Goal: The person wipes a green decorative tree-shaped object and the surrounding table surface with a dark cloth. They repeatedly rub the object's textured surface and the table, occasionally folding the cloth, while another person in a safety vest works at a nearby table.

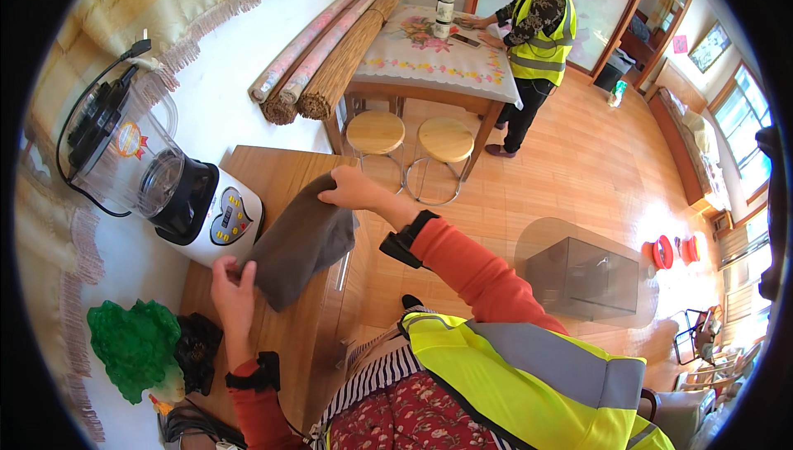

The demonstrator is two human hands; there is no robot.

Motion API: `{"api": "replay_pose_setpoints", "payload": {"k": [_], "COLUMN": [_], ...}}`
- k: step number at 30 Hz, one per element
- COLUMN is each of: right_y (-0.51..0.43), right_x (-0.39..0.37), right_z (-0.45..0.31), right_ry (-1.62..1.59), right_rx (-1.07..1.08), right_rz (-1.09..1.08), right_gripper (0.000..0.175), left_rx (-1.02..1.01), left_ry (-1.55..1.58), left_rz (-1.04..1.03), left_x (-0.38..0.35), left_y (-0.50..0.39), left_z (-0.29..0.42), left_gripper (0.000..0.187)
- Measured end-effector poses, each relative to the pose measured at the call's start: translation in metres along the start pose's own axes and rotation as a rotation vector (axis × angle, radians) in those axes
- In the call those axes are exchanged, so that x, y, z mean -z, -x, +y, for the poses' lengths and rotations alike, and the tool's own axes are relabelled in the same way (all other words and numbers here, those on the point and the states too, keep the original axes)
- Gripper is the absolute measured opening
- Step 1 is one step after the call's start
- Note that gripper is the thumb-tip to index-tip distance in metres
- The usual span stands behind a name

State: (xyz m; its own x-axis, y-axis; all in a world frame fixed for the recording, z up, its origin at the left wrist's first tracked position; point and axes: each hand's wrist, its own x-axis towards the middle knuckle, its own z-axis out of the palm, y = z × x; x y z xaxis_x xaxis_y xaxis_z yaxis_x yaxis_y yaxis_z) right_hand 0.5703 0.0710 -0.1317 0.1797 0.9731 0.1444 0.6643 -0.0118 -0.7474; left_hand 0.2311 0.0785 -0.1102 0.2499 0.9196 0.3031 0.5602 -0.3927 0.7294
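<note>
Between my two hands hangs a grey-brown cloth (pixel 297 252), partly folded over, above the front part of a wooden cabinet (pixel 266 168). My right hand (pixel 353 188) pinches its upper corner. At the opposite corner, my left hand (pixel 233 289) grips the cloth between thumb and fingers. Just behind the cloth stands a blender with a white base (pixel 229 218), a heart-shaped button panel and a clear jug (pixel 133 153). The jug has a black lid (pixel 99 119), and its cord with a plug (pixel 139 47) loops over the top.
A green cabbage-shaped ornament (pixel 133 345) and a dark carved piece (pixel 197 354) stand left of my left forearm, near black cables (pixel 198 422). Two round stools (pixel 376 132) stand by a cloth-covered table (pixel 396 66). Rolled mats (pixel 347 47) lean there. A person (pixel 545 29) touches the tabletop.
</note>
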Motion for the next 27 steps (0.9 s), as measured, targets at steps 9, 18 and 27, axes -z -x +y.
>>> {"api": "replay_pose_setpoints", "payload": {"k": [9, 18, 27], "right_y": [0.006, 0.05, 0.039], "right_x": [-0.044, -0.09, -0.098], "right_z": [0.029, 0.009, 0.013], "right_ry": [0.111, 0.241, 0.439], "right_rx": [-0.083, 0.435, 0.405], "right_rz": [0.112, -0.082, -0.279], "right_gripper": [0.039, 0.049, 0.055], "left_rx": [-0.351, -0.368, -0.372], "left_ry": [-0.272, -0.323, -0.494], "left_rz": [-0.181, -0.357, -0.418], "left_x": [-0.037, -0.061, -0.066], "left_y": [0.039, 0.042, 0.026], "left_z": [-0.007, -0.019, -0.041], "left_gripper": [0.041, 0.049, 0.066]}}
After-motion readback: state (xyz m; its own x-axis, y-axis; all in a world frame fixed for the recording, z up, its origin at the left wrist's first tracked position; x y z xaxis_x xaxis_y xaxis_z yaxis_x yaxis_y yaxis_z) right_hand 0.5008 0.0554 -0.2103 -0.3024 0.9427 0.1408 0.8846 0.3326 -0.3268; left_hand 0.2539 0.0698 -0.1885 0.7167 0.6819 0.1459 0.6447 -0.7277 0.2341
